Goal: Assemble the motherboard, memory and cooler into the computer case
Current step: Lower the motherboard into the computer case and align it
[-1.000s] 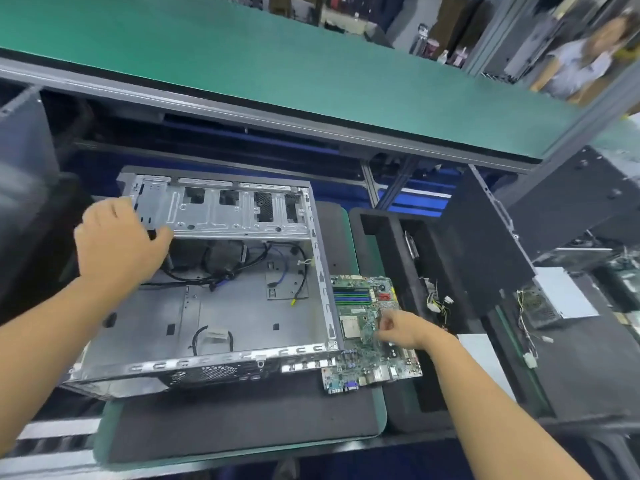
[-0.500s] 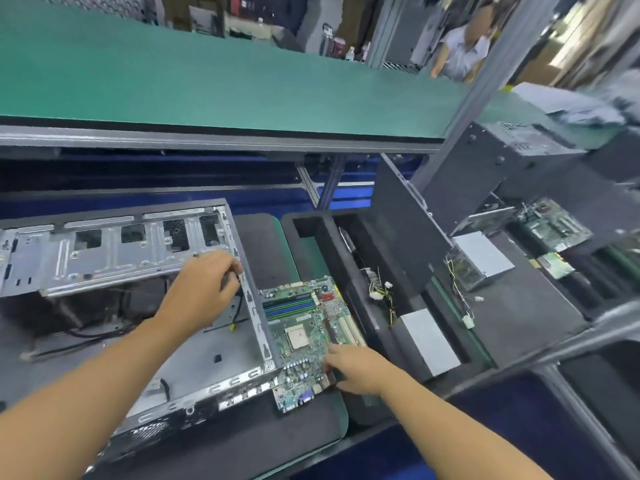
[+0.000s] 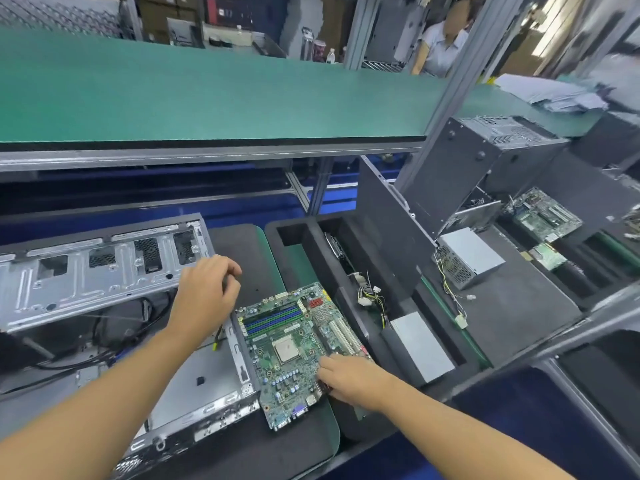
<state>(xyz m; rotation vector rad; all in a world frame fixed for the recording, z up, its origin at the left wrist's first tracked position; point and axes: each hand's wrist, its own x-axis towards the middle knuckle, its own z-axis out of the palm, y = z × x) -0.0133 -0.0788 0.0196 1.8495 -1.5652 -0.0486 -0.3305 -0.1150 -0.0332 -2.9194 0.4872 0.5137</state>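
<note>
Now, with my right hand (image 3: 349, 379) gripping the motherboard (image 3: 277, 327) and my left hand's (image 3: 207, 292) hold at the computer case (image 3: 86, 282) unclear, I am readying a level lift inside.

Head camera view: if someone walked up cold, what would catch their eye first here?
The green motherboard in the middle draws the eye first, lying just right of the open metal computer case, with the right hand on its near right edge. The left hand sits at the case's right wall, fingers curled. Above it all runs a broad green shelf, and a silver power supply stands off to the right.
</note>
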